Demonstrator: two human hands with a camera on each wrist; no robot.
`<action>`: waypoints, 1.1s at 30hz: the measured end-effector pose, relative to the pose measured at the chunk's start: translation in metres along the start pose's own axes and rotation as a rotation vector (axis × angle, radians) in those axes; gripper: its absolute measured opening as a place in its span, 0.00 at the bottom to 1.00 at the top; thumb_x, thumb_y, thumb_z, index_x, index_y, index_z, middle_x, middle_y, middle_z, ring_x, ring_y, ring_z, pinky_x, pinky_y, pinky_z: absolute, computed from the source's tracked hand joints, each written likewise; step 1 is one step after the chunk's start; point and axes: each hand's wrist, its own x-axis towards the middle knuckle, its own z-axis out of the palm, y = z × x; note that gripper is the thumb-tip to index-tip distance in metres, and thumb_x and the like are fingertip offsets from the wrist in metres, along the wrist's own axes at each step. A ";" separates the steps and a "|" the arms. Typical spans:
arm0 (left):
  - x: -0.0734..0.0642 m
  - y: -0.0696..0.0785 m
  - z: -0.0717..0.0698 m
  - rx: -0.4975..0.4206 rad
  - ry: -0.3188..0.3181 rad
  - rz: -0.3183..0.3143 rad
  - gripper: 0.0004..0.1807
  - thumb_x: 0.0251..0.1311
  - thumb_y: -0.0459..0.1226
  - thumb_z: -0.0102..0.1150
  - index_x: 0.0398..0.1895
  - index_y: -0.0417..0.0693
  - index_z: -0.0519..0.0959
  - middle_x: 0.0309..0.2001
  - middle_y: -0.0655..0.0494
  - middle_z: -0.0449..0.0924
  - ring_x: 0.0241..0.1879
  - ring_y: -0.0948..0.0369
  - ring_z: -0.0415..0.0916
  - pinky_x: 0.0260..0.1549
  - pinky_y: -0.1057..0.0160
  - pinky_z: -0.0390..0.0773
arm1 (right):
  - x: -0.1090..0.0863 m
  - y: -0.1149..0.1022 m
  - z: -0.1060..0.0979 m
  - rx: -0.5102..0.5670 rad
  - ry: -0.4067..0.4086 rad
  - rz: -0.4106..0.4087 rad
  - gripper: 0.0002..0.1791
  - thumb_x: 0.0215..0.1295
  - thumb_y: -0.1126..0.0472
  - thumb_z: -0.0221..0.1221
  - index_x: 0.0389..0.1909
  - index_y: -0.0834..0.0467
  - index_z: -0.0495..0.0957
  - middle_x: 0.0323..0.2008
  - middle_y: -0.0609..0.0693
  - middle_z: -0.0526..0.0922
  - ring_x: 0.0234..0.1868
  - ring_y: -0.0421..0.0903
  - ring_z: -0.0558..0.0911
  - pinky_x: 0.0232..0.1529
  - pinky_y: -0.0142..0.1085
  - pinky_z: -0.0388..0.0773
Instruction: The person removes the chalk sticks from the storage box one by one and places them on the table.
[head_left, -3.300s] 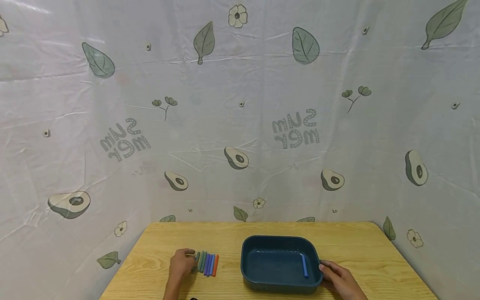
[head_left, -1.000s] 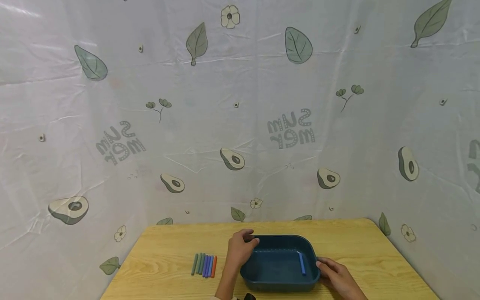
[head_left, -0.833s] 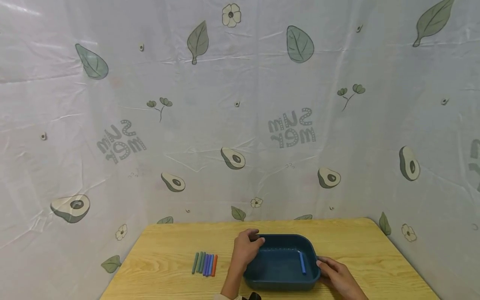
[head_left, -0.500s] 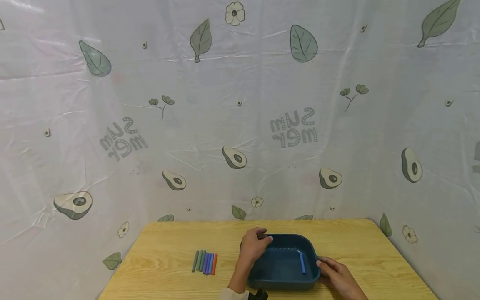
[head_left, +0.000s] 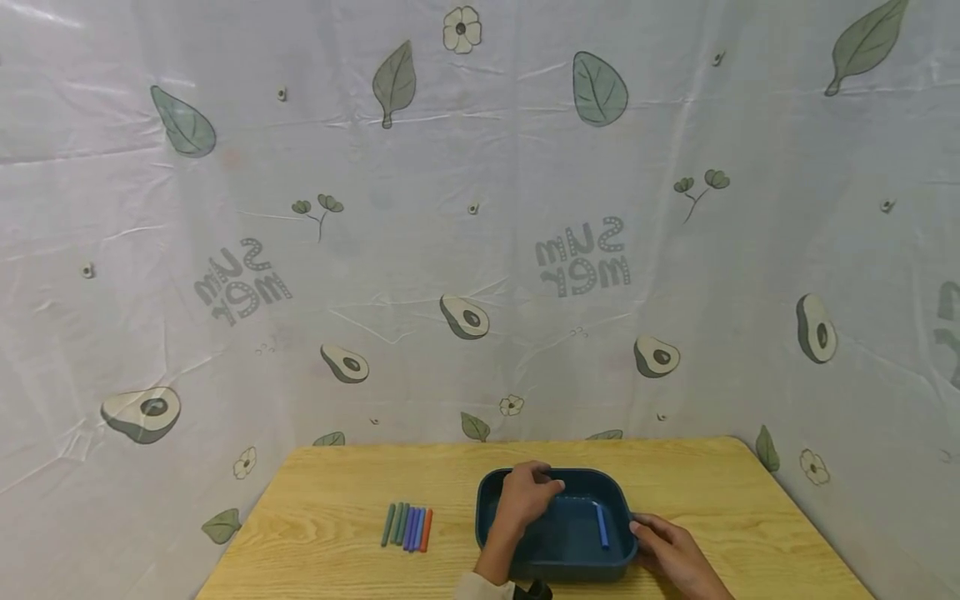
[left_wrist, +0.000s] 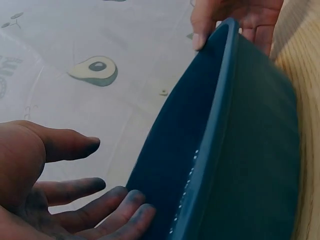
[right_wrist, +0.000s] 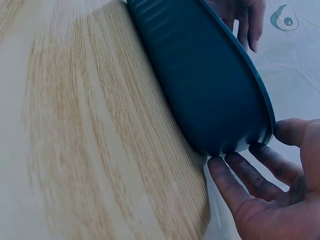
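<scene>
In the head view a dark blue rectangular tub [head_left: 566, 573] stands on the table, with one blue stick [head_left: 602, 527], looking like chalk, lying inside near the right wall. My right hand [head_left: 675, 554] grips the tub's right end, thumb at the rim and fingertips against the outer wall, as the right wrist view shows. My left hand [head_left: 528, 497] hovers over the tub's left part. In the left wrist view its fingers [left_wrist: 85, 214] are relaxed and spread from the thumb, holding nothing visible; their tips are smudged dark.
Left of the tub, several sticks lie side by side on the wooden table [head_left: 322, 508]: green ones [head_left: 397, 525], blue and purple ones [head_left: 414, 529] and an orange-red one [head_left: 427, 531]. A patterned sheet [head_left: 480, 250] hangs behind the table.
My left hand has moved right, from beside the row of sticks to over the tub. My right hand has kept its grip on the tub's end. The blue stick still lies inside.
</scene>
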 end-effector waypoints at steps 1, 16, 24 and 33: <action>0.000 0.000 0.002 0.002 -0.005 0.001 0.24 0.67 0.39 0.71 0.62 0.34 0.83 0.45 0.47 0.88 0.42 0.53 0.86 0.39 0.52 0.86 | 0.000 0.000 0.000 -0.004 0.001 -0.002 0.32 0.86 0.57 0.52 0.72 0.82 0.64 0.62 0.73 0.82 0.55 0.50 0.89 0.53 0.45 0.90; 0.005 0.003 0.036 -0.054 -0.068 -0.094 0.26 0.65 0.39 0.73 0.64 0.35 0.82 0.40 0.52 0.88 0.31 0.59 0.85 0.33 0.58 0.85 | -0.002 0.003 0.000 -0.018 -0.013 0.010 0.33 0.86 0.55 0.52 0.72 0.82 0.63 0.65 0.76 0.79 0.59 0.54 0.88 0.55 0.47 0.89; 0.000 0.005 0.050 -0.027 -0.059 -0.130 0.25 0.64 0.37 0.74 0.62 0.35 0.83 0.40 0.49 0.90 0.31 0.56 0.87 0.35 0.56 0.87 | -0.006 0.000 -0.001 -0.019 -0.014 0.018 0.33 0.86 0.55 0.51 0.73 0.82 0.63 0.65 0.76 0.78 0.59 0.54 0.88 0.56 0.47 0.89; 0.000 0.006 0.066 -0.079 -0.074 -0.184 0.25 0.61 0.33 0.75 0.62 0.34 0.82 0.37 0.51 0.88 0.32 0.55 0.88 0.32 0.56 0.88 | -0.004 0.000 0.000 -0.022 -0.005 0.017 0.34 0.86 0.54 0.52 0.73 0.81 0.64 0.67 0.75 0.77 0.62 0.55 0.86 0.57 0.47 0.89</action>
